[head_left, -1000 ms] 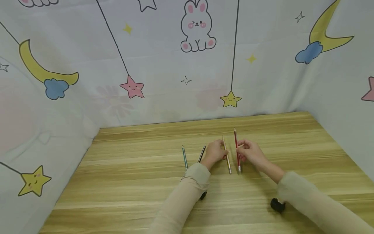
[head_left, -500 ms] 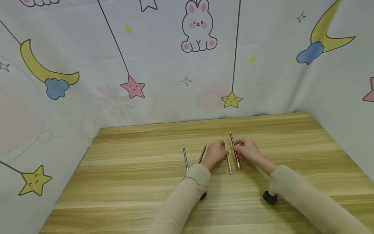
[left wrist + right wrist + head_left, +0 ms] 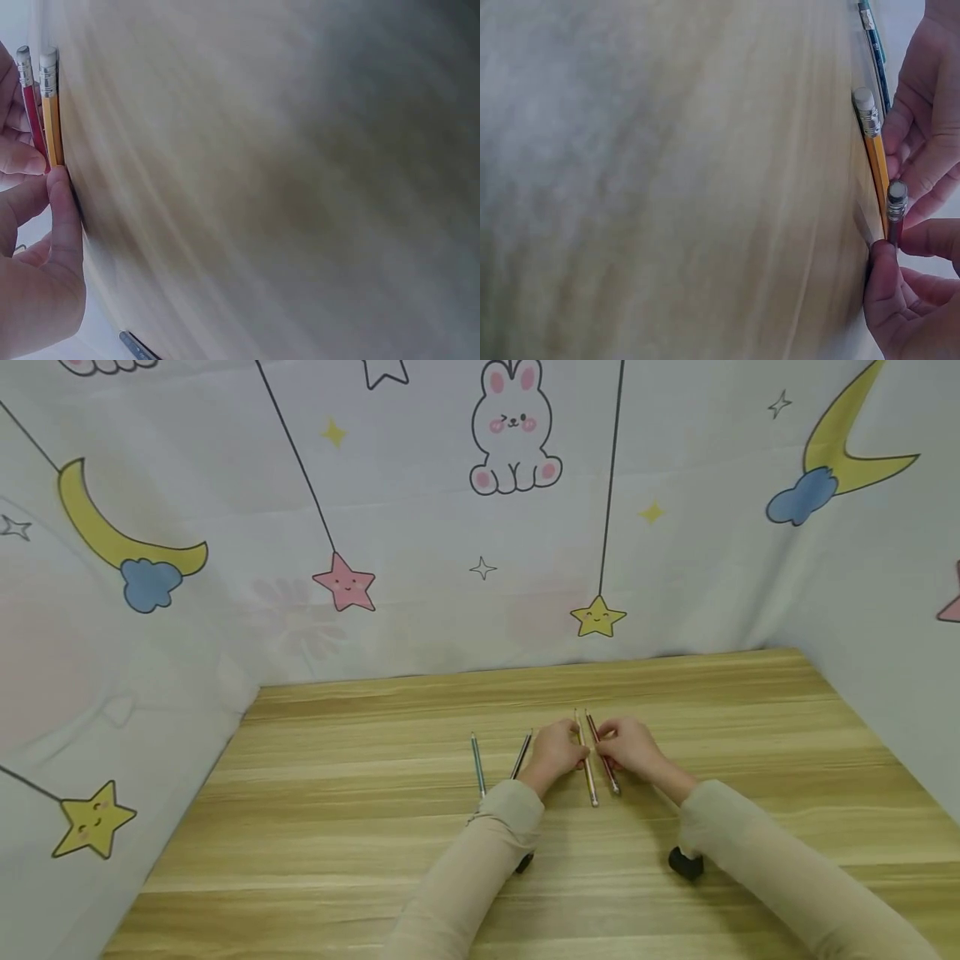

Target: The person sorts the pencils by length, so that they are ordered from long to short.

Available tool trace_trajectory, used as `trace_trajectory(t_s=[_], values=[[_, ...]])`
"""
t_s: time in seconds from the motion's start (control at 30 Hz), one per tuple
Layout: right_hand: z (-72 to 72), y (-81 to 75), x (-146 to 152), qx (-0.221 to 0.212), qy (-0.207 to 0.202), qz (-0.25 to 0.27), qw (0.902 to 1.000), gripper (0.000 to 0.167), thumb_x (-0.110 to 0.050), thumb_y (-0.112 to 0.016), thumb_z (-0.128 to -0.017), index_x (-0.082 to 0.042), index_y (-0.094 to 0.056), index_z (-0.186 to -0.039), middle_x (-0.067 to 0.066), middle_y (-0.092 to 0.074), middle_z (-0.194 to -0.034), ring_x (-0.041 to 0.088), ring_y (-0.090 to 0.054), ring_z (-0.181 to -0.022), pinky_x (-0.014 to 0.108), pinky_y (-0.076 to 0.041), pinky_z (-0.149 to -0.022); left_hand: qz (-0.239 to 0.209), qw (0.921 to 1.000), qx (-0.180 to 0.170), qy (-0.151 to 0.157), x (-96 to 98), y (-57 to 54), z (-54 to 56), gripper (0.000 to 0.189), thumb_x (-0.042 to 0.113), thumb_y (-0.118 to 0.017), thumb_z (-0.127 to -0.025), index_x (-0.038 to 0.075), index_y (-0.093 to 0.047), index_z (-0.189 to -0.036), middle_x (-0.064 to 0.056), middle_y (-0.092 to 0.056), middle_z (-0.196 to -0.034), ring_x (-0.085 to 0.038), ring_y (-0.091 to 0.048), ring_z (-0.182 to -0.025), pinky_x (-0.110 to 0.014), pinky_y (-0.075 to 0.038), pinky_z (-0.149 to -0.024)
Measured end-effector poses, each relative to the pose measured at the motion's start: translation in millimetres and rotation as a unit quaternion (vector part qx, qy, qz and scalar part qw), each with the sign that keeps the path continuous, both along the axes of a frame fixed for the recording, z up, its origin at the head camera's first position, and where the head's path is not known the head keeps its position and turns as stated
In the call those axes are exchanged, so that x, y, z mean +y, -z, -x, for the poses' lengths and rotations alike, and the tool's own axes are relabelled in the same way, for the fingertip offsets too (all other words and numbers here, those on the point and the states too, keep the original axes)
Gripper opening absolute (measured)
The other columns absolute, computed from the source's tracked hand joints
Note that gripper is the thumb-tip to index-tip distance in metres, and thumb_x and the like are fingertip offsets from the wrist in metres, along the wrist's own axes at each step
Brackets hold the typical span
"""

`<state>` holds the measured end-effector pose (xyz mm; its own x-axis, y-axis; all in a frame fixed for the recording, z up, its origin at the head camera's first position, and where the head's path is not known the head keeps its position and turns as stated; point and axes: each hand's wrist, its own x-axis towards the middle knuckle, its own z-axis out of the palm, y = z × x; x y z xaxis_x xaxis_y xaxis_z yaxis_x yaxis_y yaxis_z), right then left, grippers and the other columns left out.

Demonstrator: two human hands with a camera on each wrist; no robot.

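Observation:
In the head view my left hand (image 3: pixel 555 752) pinches a yellow pencil (image 3: pixel 589 782) about its middle. Beside it on the right, my right hand (image 3: pixel 632 747) holds a red pencil (image 3: pixel 611 775) between thumb and fingers, its eraser end leaning slightly outward. Both pencils have white erasers in silver bands pointing toward me. The left wrist view shows the yellow pencil (image 3: pixel 51 120) low by the tabletop, the red pencil (image 3: pixel 32 112) right alongside. From the right wrist, the red pencil's eraser (image 3: pixel 897 191) overlaps the yellow shaft.
A teal pencil (image 3: pixel 477 764) and a dark pencil (image 3: pixel 521 756) lie left of my left hand, partly behind the sleeve. The wood-grain table (image 3: pixel 337 852) meets a printed cloth backdrop (image 3: pixel 420 635) at back and sides. Black pieces (image 3: pixel 686 863) hang beneath both sleeves.
My right hand has moved left and brought the red pencil close beside the yellow one, its tip now lower and tilted leftward. The left hand keeps its pinch, almost unmoved.

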<state>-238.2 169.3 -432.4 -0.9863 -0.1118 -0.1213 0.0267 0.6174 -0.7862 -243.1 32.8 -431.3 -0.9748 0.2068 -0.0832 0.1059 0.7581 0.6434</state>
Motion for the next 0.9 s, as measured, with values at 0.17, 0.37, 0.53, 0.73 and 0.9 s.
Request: trace_trajectory(t_s=[0.17, 0.37, 0.53, 0.73, 0.9], values=[[-0.3, 0.0, -1, 0.004, -0.006, -0.029, 0.9996, 0.033, -0.002, -0.055, -0.073, 0.009, -0.055, -0.104, 0.002, -0.057, -0.052, 0.007, -0.046, -0.038, 0.019, -0.039, -0.038, 0.001, 1.0, 0.001, 0.002, 0.4, 0.1, -0.6, 0.036, 0.015, -0.066, -0.077, 0.006, -0.057, -0.111, 0.0, -0.064, -0.055, -0.004, -0.048, -0.042, -0.014, -0.032, -0.047], [0.2, 3.3, -1, 0.001, -0.005, -0.037, 0.9993, 0.03, -0.003, -0.06, -0.076, 0.008, -0.055, -0.103, 0.004, -0.058, -0.053, 0.008, -0.05, -0.038, 0.022, -0.044, -0.039, -0.009, 1.0, -0.003, 0.0, 0.7, 0.8, -0.2, 0.036, 0.015, -0.067, -0.077, 0.005, -0.057, -0.11, -0.001, -0.063, -0.055, -0.004, -0.047, -0.042, -0.015, -0.031, -0.045], [-4.2, 2.2, -3, -0.01, -0.004, -0.03, 0.9995, 0.031, -0.004, -0.06, -0.077, 0.009, -0.053, -0.104, 0.007, -0.058, -0.054, 0.009, -0.05, -0.038, 0.024, -0.045, -0.039, -0.013, 0.9999, -0.008, -0.003, 1.6, 1.8, 0.5, 0.035, 0.015, -0.067, -0.077, 0.006, -0.057, -0.11, 0.0, -0.062, -0.055, -0.004, -0.047, -0.042, -0.015, -0.031, -0.043], [-9.3, 1.6, -5, -0.022, -0.001, -0.014, 0.9997, 0.032, -0.004, -0.06, -0.078, 0.009, -0.052, -0.106, 0.007, -0.058, -0.054, 0.008, -0.051, -0.038, 0.024, -0.046, -0.039, -0.011, 0.9998, -0.013, -0.004, 1.2, 1.6, 0.3, 0.036, 0.015, -0.066, -0.077, 0.006, -0.057, -0.111, 0.0, -0.063, -0.055, -0.004, -0.045, -0.041, -0.015, -0.03, -0.041], [-9.5, 2.0, -4, -0.022, -0.003, -0.006, 0.9997, 0.032, -0.004, -0.061, -0.078, 0.009, -0.053, -0.105, 0.008, -0.06, -0.056, 0.007, -0.051, -0.038, 0.023, -0.046, -0.039, -0.013, 0.9999, -0.009, -0.001, 1.5, 1.1, -0.3, 0.037, 0.015, -0.067, -0.078, 0.005, -0.057, -0.112, -0.001, -0.063, -0.055, -0.004, -0.045, -0.042, -0.015, -0.031, -0.042]])
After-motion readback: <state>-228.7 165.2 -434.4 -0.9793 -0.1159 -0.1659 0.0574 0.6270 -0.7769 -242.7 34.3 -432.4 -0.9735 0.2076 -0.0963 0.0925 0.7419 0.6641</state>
